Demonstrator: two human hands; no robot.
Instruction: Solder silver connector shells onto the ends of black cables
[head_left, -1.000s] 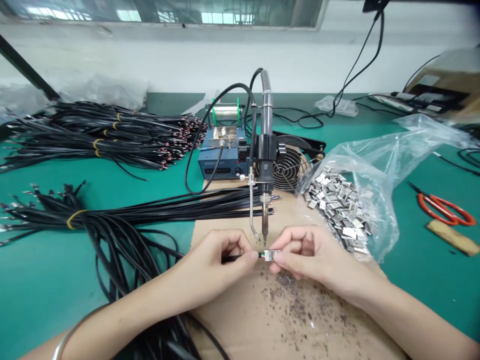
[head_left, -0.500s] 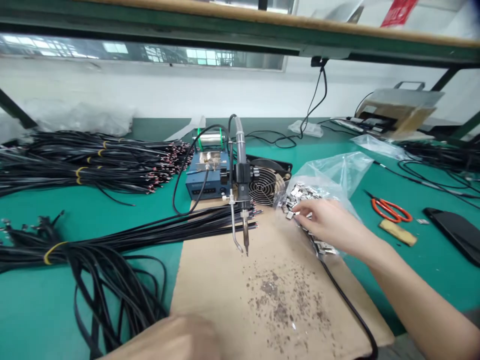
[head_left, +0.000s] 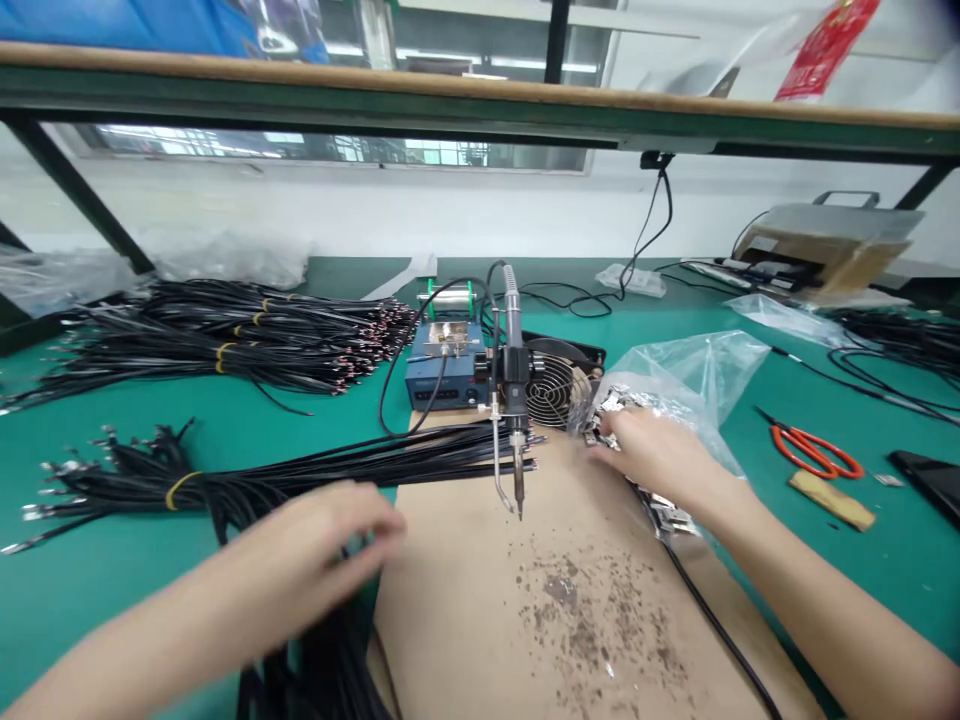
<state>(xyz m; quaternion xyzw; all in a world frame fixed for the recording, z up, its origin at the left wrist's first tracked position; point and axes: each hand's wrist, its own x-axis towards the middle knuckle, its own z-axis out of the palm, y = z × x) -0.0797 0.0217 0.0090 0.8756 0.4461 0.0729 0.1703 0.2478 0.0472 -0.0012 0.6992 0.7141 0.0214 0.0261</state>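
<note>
My right hand [head_left: 656,455] reaches into a clear plastic bag [head_left: 679,365] of small silvery metal connectors [head_left: 619,397]. Its fingers are curled together among them, and what lies between the fingertips is hidden. Blurred by motion, my left hand [head_left: 341,535] hovers over the bundle of black cables [head_left: 292,485] at the cardboard's left edge. Thumb and fingers are apart there, with nothing seen between them. A soldering iron [head_left: 517,400] in a stand points down between the hands. The cables' stripped ends lie just behind its tip, on the cardboard [head_left: 450,580].
Behind the iron stand a blue soldering station [head_left: 442,372], a solder spool [head_left: 448,298] and a round fan [head_left: 551,388]. More black cable bundles [head_left: 247,335] lie at left. Orange-handled scissors [head_left: 814,450], a yellow sponge [head_left: 832,498] and a black phone [head_left: 930,485] are at right. A shelf [head_left: 450,100] spans overhead.
My left hand has risen from the lower edge to the cable bundle, its fingers apart. My right hand stays at the bag, pushed slightly deeper among the connectors. The camera view has shifted.
</note>
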